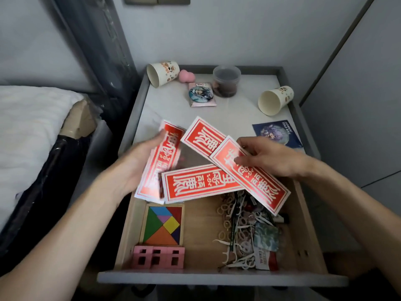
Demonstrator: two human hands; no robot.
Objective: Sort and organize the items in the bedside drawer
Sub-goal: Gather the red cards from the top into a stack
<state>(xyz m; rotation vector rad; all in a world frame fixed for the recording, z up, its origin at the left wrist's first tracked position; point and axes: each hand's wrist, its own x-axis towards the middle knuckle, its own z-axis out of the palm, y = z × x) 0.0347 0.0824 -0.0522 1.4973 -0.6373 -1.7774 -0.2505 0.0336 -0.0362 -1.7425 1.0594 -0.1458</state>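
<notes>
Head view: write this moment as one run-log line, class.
left hand: holds red slips | right hand: pinches single slip | drawer: open, tangram puzzle left, floss picks right

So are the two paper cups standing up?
No, the far cup and the near cup both lie tipped on their sides on the nightstand.

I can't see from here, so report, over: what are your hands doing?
Left hand holds one red card. Right hand pinches second red card. Drawer open, floss picks jumbled. Two more red cards overlap between hands.
</notes>
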